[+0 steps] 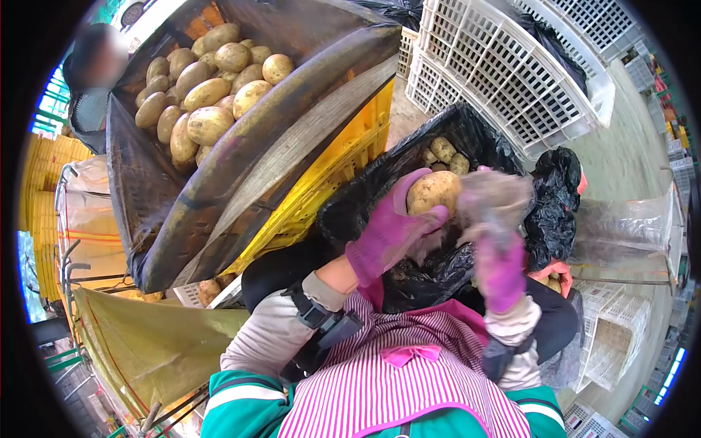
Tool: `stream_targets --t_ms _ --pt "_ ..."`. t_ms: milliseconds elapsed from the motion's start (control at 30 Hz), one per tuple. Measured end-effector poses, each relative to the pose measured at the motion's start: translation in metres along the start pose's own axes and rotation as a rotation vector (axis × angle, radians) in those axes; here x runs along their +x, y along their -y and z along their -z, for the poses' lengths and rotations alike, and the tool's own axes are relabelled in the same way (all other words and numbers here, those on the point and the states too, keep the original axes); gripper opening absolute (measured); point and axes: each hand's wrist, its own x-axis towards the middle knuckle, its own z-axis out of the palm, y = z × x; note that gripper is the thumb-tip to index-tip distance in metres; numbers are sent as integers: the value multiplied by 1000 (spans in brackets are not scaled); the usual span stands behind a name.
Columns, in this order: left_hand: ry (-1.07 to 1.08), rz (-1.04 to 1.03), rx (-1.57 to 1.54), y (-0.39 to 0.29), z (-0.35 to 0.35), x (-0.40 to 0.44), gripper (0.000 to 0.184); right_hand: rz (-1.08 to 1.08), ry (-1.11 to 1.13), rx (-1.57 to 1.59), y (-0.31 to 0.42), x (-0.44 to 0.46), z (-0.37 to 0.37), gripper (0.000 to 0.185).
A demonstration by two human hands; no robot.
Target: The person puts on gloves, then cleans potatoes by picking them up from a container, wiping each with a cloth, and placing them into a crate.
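Note:
My left hand [398,226], in a pink glove, is wrapped round a large potato [434,193] above a crate lined with black plastic [343,208]. Just right of the potato is my right hand [500,255], also gloved in pink and smeared by motion. It holds a blurred greyish-brown cloth [496,197] close to the potato's right side. Several smaller potatoes [442,150] lie in the lined crate beyond my hands. At the upper left, a large dark-lined container [292,109] holds a heap of potatoes [208,95].
White plastic crates [504,66] stand at the upper right, others [613,336] at the lower right. A yellow crate [314,197] supports the dark-lined container. Crumpled black plastic [553,208] lies right of my hands. Another person [91,73] is at the upper left.

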Motion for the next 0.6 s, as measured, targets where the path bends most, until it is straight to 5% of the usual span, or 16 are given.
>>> stream_targets --t_ms 33,133,167,233,367,500,533,600 --pt "3 1 0 8 -1 2 66 133 -32 -218 -14 2 -15 52" --pt "-74 -473 668 38 5 7 75 122 -143 -417 -33 17 -35 52" --pt "-76 -468 668 37 7 5 75 -216 -108 -12 -30 25 -31 45" --pt "153 -380 447 16 7 3 76 -540 -85 407 -36 38 -25 42" --pt "212 -207 198 5 0 -2 72 -488 -60 456 -35 29 -7 48" --pt "153 -140 264 -2 4 -2 72 -396 -103 671 -9 18 -2 42" --pt "171 -184 339 -8 1 -4 74 -270 -63 222 -12 10 -6 43" --pt "210 -354 468 -1 3 -3 75 -54 10 -148 -21 7 0 38"
